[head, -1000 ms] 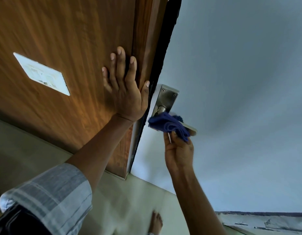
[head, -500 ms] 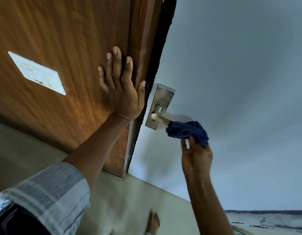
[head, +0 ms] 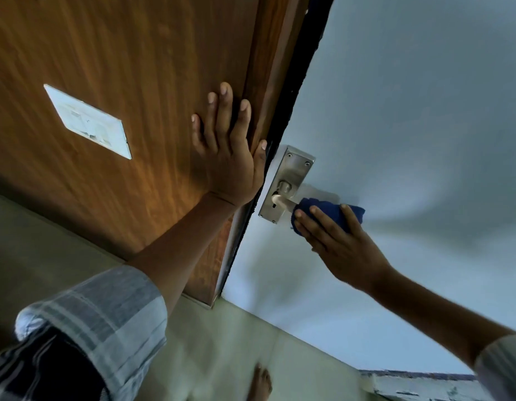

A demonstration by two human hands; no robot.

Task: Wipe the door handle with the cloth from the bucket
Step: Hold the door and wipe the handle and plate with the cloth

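Observation:
A metal door handle (head: 282, 201) on a steel backplate (head: 288, 178) sits on the pale blue door (head: 410, 117). My right hand (head: 337, 241) grips a dark blue cloth (head: 326, 211) wrapped over the lever's outer part; only the lever's stub near the plate shows. My left hand (head: 227, 151) lies flat with fingers spread on the wooden panel (head: 120, 68), beside the door's edge. The bucket is not in view.
A white rectangular plate (head: 89, 121) is set in the wooden panel at left. Pale floor tiles (head: 227, 342) lie below, with a bare foot (head: 261, 383) on them. A worn painted ledge (head: 418, 386) shows at the bottom right.
My right hand with the cloth has slid outward along the lever from the plate toward its end, and the hand has turned so the fingers cover the cloth. My left hand stays on the wood.

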